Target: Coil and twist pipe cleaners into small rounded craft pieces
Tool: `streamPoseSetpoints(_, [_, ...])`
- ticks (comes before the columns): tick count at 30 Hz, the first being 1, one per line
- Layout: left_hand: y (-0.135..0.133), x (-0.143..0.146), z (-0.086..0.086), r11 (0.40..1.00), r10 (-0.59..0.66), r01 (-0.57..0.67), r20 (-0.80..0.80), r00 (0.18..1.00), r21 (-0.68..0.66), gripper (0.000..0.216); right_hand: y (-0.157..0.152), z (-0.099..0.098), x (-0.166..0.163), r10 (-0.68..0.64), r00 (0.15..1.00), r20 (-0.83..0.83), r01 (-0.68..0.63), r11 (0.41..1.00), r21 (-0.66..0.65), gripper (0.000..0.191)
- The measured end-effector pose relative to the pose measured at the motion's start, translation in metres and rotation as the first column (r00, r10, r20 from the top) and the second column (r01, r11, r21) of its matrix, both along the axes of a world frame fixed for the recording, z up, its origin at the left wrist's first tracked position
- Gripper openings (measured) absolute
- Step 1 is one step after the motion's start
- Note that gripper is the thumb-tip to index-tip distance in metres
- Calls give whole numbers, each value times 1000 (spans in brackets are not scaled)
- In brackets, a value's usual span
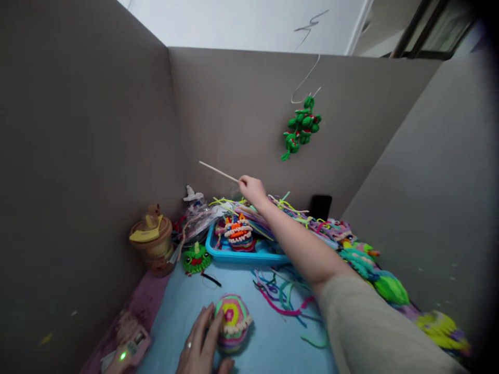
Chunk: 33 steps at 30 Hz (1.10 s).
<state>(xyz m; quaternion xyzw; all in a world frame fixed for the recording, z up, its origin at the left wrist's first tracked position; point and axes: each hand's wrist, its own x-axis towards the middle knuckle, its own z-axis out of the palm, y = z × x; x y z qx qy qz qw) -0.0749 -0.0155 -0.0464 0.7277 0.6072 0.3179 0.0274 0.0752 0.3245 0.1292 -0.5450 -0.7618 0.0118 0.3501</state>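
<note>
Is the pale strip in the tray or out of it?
Out: the right hand grips the pale strip, and its visible length shows against the grey wall, above the blue tray.

Partitions point(234, 119): grey, standing on three sides
White surface point(241, 26): above the back partition
Tabletop point(237, 280): light blue, pinkish at left

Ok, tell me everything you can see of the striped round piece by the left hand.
The striped round piece looks plump and built from coiled, soft, yarn-like strips. Magenta and yellow rings mark its upper face, with pink and green around them; a cream, ruffled band crosses below and juts out on the right, with purple striping beneath. It sits on the blue surface, and fingers of the left hand lie over its left edge, apparently touching it. Its underside is hidden.
</note>
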Motion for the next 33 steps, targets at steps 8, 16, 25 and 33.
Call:
streamPoseSetpoints(8, [-11, 16, 31, 996, -78, 66, 196, 977, 68, 49, -114, -11, 84, 13, 940, -341, -101, 965, -240, 20])
streamPoseSetpoints(16, [-8, 24, 62, 975, 48, 153, 823, 566, -162, 43, -293, -84, 40, 228, 734, -640, -642, 540, -543, 15])
streamPoseSetpoints(25, [-4, 32, 54, 940, -4, 336, 984, 178, -57, 43, -322, -127, 36, 292, 890, -350, -416, 836, -359, 19])
streamPoseSetpoints(33, [2, 25, 56, 960, 14, 276, 996, 83, -37, 25, -315, -137, 48, 310, 922, -232, -362, 902, -235, 22])
